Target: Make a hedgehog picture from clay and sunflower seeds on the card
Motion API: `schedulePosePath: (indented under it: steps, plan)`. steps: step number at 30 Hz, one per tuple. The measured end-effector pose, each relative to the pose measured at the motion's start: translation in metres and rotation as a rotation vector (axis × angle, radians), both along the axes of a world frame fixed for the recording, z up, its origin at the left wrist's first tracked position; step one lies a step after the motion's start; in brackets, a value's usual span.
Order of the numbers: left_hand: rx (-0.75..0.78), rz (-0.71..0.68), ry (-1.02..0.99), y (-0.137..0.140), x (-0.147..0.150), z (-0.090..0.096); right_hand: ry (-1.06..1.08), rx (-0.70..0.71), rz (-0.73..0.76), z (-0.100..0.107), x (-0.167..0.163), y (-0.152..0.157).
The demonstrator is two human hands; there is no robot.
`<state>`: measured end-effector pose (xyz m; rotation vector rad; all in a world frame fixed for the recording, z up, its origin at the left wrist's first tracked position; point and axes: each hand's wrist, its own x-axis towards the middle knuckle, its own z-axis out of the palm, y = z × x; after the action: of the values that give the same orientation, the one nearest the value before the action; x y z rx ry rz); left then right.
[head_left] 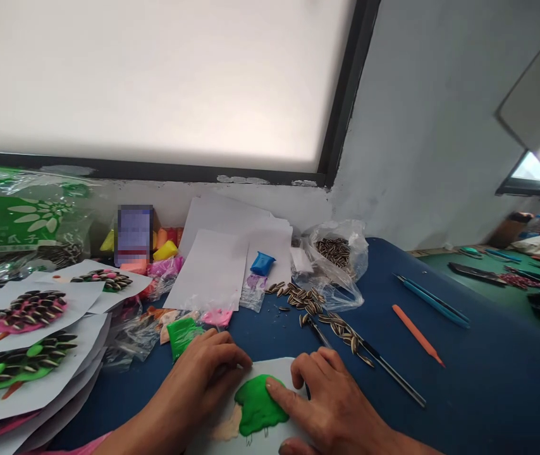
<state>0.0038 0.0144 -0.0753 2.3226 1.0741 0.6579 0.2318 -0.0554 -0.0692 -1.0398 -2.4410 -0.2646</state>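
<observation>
A white sheet of paper [277, 366] lies at the front of the table, bearing a flattened patch of green modelling clay [260, 404] and a smaller beige clay piece [229, 424]. Small pencilled legs show below the green patch. My right hand [324, 395] presses the green clay's right side with its stretched index finger, the other fingers bent and the thumb apart. Along the sheet's upper left edge rests my left hand [210, 366], fingers loosely bent with nothing visible in them. Just beyond it lies a green clay packet [183, 335].
Sunflower seeds [308, 300] spill from a plastic bag [353, 253]. Pens [393, 373] and an orange marker [417, 335] lie to the right. Finished seed-and-clay hedgehog pictures [28, 309] are stacked left. Blank sheets [213, 265] and a blue clay packet [262, 263] lie towards the wall.
</observation>
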Motion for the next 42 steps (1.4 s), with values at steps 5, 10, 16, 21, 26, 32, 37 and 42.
schedulePosePath:
  steps: [5,10,16,21,26,32,37,42]
  plan:
    - [0.002,0.004,-0.002,-0.002,0.0,0.002,0.028,-0.191,-0.032,0.016,0.001,-0.003]
    - [-0.038,-0.013,0.014,-0.002,0.001,0.008,-0.012,-0.207,-0.015,0.022,0.005,-0.004]
    - [-0.041,-0.008,-0.008,-0.001,0.0,0.006,0.114,-0.147,-0.009,0.023,0.005,-0.011]
    - [-0.048,0.004,-0.036,-0.001,0.0,0.003,0.271,-0.212,-0.015,0.019,0.007,-0.009]
    - [-0.063,0.006,-0.016,-0.002,0.0,0.006,0.269,-0.48,-0.091,0.024,0.007,0.0]
    - [-0.098,0.002,0.016,-0.002,0.001,0.014,0.199,-0.625,-0.172,0.034,-0.002,0.008]
    - [-0.106,0.019,-0.004,-0.001,0.003,0.012,0.223,-0.674,-0.226,0.035,-0.005,0.01]
    - [-0.085,0.012,-0.001,0.001,0.002,0.01,0.208,-0.592,-0.192,0.035,-0.011,0.01]
